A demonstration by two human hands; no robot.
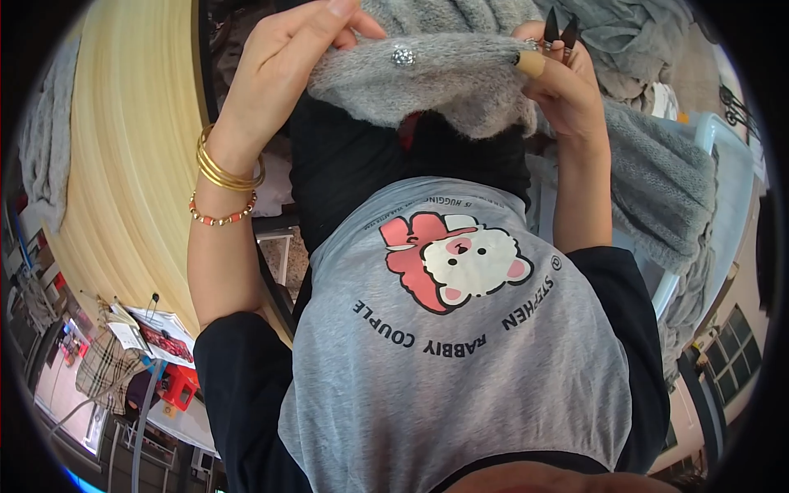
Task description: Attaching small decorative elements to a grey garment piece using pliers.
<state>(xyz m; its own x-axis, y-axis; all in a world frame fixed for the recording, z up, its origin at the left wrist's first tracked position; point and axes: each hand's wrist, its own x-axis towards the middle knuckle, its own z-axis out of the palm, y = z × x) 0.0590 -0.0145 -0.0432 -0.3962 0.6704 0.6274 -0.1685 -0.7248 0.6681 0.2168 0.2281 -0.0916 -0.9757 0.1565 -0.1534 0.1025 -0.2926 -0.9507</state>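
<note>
A fuzzy grey knit garment (427, 90) is stretched across my lap, with a round sparkly silver button (403, 57) on its upper part. My left hand (300, 49) is closed at the knit's left end, fingertips curled near its upper edge. At the right end, my right hand (567, 86) is closed with small thread snips (560, 34) in it, their two dark points sticking up past the fingers. Tan tape (530, 63) wraps a digit of that hand, which also touches the knit's edge.
A pale wooden table (136, 164) curves along my left, with grey knit (49, 140) at its far side. On my right, more grey knits (666, 185) hang over a light blue plastic bin (713, 135). Papers (156, 329) and a red stool (179, 386) are at the lower left.
</note>
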